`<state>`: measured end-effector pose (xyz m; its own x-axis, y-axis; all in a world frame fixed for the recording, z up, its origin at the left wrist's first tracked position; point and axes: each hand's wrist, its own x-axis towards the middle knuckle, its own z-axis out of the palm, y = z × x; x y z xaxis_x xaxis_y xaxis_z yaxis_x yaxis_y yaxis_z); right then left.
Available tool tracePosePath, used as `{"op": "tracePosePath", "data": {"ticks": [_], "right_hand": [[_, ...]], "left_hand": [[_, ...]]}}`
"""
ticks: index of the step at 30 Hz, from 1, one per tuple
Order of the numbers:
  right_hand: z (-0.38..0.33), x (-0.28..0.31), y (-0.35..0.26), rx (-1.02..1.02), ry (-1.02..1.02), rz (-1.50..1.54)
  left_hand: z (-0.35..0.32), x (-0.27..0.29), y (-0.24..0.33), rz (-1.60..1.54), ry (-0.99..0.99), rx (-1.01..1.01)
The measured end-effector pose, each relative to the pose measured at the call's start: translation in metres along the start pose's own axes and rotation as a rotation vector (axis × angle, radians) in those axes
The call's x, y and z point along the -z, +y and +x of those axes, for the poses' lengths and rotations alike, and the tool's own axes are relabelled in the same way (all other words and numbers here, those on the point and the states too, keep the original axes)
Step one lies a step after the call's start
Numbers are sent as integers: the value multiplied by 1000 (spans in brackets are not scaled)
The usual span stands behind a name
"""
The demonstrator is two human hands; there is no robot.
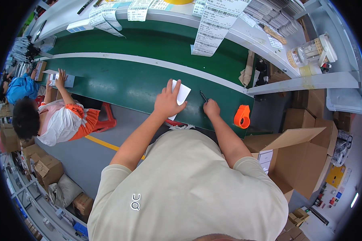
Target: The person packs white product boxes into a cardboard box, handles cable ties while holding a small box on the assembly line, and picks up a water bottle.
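On the green work table [128, 86] my left hand [167, 103] lies over a flat white box or card [184, 92], holding it with fingers and thumb. A small white corner also shows below the hand; most of the piece is covered by my palm. To its right, my right hand [211, 108] is closed around a dark pen [203, 96], whose tip points up and left toward the white piece. An orange tape dispenser [242, 116] rests near the table's right end, just beyond my right hand.
A white shelf [149, 24] runs above the table, with label strips [216, 30] hanging from it. Its right end carries a clear jar [307, 52]. An open cardboard box [297, 160] stands at my right. Leftward, a co-worker [56, 120] sits near a red stool [106, 118], handling small boxes.
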<state>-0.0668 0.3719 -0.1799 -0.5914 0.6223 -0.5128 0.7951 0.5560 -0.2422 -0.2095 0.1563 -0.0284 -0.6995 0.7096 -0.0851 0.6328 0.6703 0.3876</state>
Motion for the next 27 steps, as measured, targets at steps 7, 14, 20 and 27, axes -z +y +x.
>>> {"op": "tracePosePath", "data": {"ticks": [7, 14, 20, 27], "right_hand": [[-14, 7, 27, 88, 113, 32], [-38, 30, 39, 25, 19, 145], [-34, 22, 38, 136, 121, 413], [-34, 30, 34, 303, 317, 341]], "left_hand": [[-1, 0, 1, 6, -1, 0], [-4, -3, 1, 4, -29, 11], [-3, -8, 1, 21, 17, -23], [-5, -4, 6, 5, -26, 5]]}}
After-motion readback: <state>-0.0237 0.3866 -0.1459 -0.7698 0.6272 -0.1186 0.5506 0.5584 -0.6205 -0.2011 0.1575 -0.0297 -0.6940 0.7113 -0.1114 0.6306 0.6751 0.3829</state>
